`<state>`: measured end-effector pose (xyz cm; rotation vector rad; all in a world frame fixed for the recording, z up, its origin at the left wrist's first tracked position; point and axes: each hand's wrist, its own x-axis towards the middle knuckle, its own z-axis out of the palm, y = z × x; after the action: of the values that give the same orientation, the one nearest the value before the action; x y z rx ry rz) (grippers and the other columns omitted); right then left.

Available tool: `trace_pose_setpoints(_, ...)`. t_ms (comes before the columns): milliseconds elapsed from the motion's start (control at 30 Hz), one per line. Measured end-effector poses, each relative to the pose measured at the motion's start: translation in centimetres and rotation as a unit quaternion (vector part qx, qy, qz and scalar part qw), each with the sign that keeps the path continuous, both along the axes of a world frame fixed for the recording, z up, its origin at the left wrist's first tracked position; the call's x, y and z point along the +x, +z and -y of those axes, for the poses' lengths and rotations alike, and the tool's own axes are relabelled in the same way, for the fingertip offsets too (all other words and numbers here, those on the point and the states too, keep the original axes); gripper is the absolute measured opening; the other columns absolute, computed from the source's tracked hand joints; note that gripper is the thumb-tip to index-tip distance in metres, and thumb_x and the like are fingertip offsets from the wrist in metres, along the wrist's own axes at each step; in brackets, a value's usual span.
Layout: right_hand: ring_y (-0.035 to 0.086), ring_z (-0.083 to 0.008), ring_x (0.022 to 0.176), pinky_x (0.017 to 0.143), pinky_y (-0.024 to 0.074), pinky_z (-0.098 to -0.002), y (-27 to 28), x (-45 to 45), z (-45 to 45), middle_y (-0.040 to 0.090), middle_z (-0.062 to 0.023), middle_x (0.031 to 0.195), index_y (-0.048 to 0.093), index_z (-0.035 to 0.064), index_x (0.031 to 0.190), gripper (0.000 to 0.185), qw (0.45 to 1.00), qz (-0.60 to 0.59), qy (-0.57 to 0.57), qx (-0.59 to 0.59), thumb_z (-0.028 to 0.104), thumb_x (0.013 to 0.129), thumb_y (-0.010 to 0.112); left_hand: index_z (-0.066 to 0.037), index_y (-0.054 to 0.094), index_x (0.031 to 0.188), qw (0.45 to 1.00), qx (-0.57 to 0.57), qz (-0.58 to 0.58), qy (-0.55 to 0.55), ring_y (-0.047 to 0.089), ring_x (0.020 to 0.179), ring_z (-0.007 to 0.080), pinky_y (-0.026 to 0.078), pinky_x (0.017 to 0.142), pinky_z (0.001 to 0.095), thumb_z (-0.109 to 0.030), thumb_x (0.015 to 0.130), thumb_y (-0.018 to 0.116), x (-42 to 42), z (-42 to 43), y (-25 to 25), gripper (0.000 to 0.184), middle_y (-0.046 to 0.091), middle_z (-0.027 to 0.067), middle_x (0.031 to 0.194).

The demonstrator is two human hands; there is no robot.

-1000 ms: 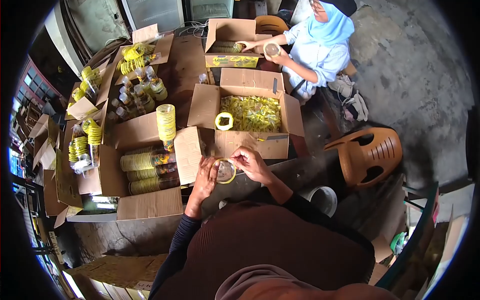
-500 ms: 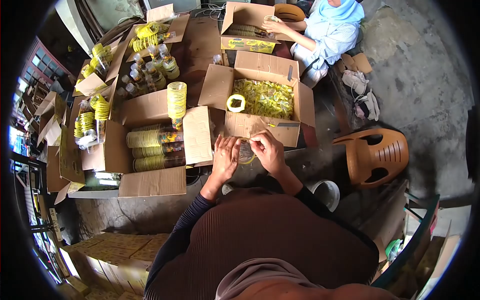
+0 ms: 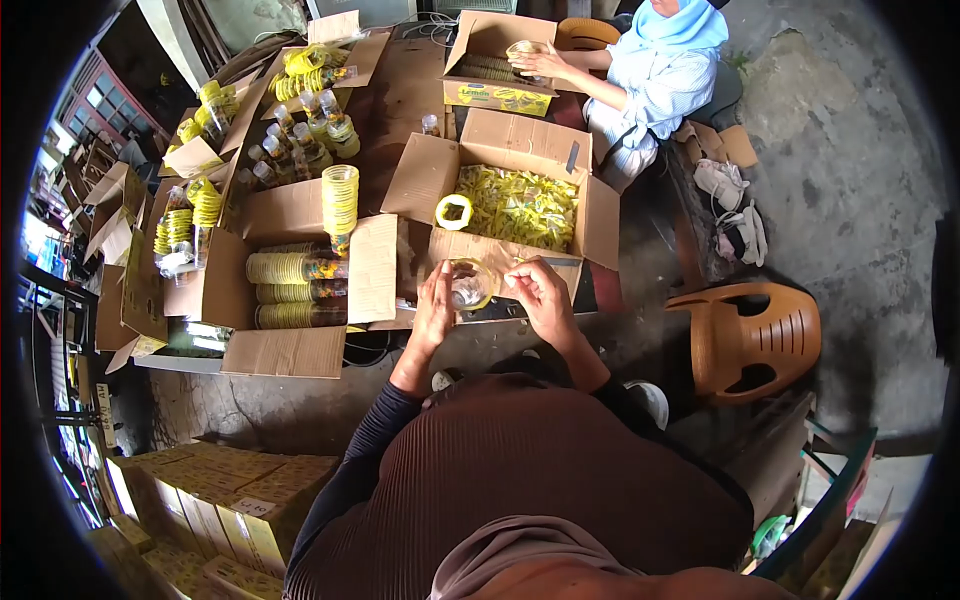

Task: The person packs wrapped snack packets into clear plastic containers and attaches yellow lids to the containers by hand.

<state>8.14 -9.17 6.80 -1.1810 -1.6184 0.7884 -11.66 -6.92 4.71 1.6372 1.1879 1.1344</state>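
Note:
My left hand [image 3: 435,308] grips the side of a clear plastic cup [image 3: 470,284] with a yellow rim, its round opening turned up towards me. Just right of the cup, apart from it, my right hand [image 3: 545,303] has thumb and fingertips pinched together; what lies between them is too small to make out. Beyond both hands stands an open cardboard box [image 3: 600,215] full of small yellow packets [image 3: 525,205]. A yellow-rimmed ring-shaped item [image 3: 454,211] rests at the left side of those packets.
Left of my hands, an open carton [image 3: 228,285] holds rows of stacked cups [image 3: 295,268], and a tall cup stack [image 3: 340,200] stands at its edge. Across the table a person [image 3: 655,80] handles a cup over another carton [image 3: 500,95]. An orange plastic chair [image 3: 755,335] is at right.
My right hand has drawn away from the cup, opening a gap. My left hand still holds the cup, now tilted so its opening shows. The other person's hands have moved left over their carton.

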Motion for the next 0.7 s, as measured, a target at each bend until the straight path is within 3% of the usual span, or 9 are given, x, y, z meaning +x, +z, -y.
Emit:
trace_pose_setpoints(133,0.061,-0.0179,0.088,0.073,0.055,-0.0297,2.4,2.9,0.8,0.055,-0.0077,0.099,0.061,0.0045,0.109,0.033,0.995,0.037,0.089,0.039,0.008,0.079,0.074,0.003,0.059,0.114,0.986,-0.112,0.127,-0.01,0.059,0.104,0.027,0.042,0.096,0.0358,-0.045,0.102,0.022,3.9,0.2,-0.8,0.062,0.064,0.0165,0.107)
trace_pose_setpoints(300,0.06,-0.0249,0.091,0.076,0.052,-0.0327,1.4,7.6,0.5,0.055,-0.0091,0.096,0.066,0.0053,0.101,0.027,0.995,0.048,0.077,0.051,0.002,0.076,0.074,0.003,0.054,0.123,0.97,-0.136,0.187,-0.073,0.056,0.111,0.0228,0.039,0.1,0.0363,-0.052,0.101,0.018,9.1,0.5,-0.5,0.069,0.061,0.0143,0.115)
trace_pose_setpoints(400,0.059,-0.0242,0.092,0.076,0.0506,-0.033,1.6,11.1,-0.1,0.056,-0.009,0.097,0.068,0.0047,0.099,0.023,0.994,0.04,0.064,0.075,-0.001,0.077,0.071,0.002,0.038,0.137,0.92,-0.202,0.304,-0.144,0.048,0.121,0.0226,0.033,0.107,0.0367,-0.054,0.101,0.016,11.8,0.8,1.0,0.071,0.052,0.0139,0.129)
trace_pose_setpoints(433,0.06,-0.024,0.092,0.076,0.0503,-0.0327,2.0,12.2,-0.2,0.058,-0.0092,0.099,0.067,0.0046,0.101,0.024,0.994,0.034,0.065,0.078,-0.003,0.078,0.069,0.001,0.028,0.143,0.922,-0.197,0.296,-0.153,0.046,0.124,0.0224,0.031,0.108,0.0378,-0.057,0.099,0.02,12.6,1.0,1.5,0.073,0.048,0.0144,0.134)
trace_pose_setpoints(533,0.06,-0.0238,0.092,0.077,0.0499,-0.0326,1.8,15.0,-0.7,0.06,-0.0094,0.099,0.067,0.0044,0.101,0.024,0.993,0.04,0.064,0.086,-0.004,0.078,0.069,-0.001,0.026,0.144,0.909,-0.215,0.29,-0.209,0.045,0.125,0.0228,0.031,0.108,0.0394,-0.058,0.098,0.027,14.4,0.5,1.2,0.074,0.048,0.0148,0.133)
trace_pose_setpoints(567,0.06,-0.0236,0.092,0.078,0.0496,-0.0325,1.4,15.8,-0.8,0.061,-0.0099,0.099,0.067,0.0043,0.102,0.025,0.993,0.03,0.074,0.089,-0.005,0.079,0.067,-0.002,0.028,0.144,0.907,-0.203,0.302,-0.209,0.046,0.123,0.0218,0.034,0.105,0.0387,-0.046,0.096,0.049,14.6,0.8,1.2,0.068,0.049,0.0132,0.131)
trace_pose_setpoints(600,0.06,-0.0236,0.092,0.078,0.0496,-0.0325,1.6,16.3,-1.0,0.061,-0.0099,0.099,0.067,0.0043,0.102,0.025,0.993,0.03,0.077,0.089,-0.005,0.079,0.067,-0.002,0.028,0.144,0.908,-0.203,0.304,-0.206,0.046,0.123,0.0218,0.034,0.105,0.0387,-0.046,0.096,0.049,15.3,0.9,1.4,0.068,0.049,0.0132,0.131)
trace_pose_setpoints(667,0.06,-0.0239,0.091,0.077,0.0493,-0.0323,1.9,16.9,-1.0,0.06,-0.0102,0.099,0.067,0.0041,0.104,0.026,0.992,0.014,0.093,0.08,-0.005,0.079,0.067,-0.002,0.035,0.138,0.947,-0.148,0.235,-0.162,0.049,0.119,0.0184,0.039,0.101,0.034,-0.018,0.09,0.065,16.4,1.4,1.4,0.058,0.052,0.0092,0.127)
trace_pose_setpoints(700,0.061,-0.024,0.091,0.077,0.0491,-0.0322,1.8,17.1,-1.2,0.06,-0.0105,0.099,0.066,0.004,0.107,0.029,0.992,0.012,0.091,0.081,-0.006,0.08,0.066,-0.002,0.036,0.133,0.934,-0.185,0.267,-0.146,0.051,0.115,0.0172,0.043,0.097,0.0324,-0.006,0.084,0.071,16.6,1.3,1.4,0.061,0.053,0.0086,0.123)
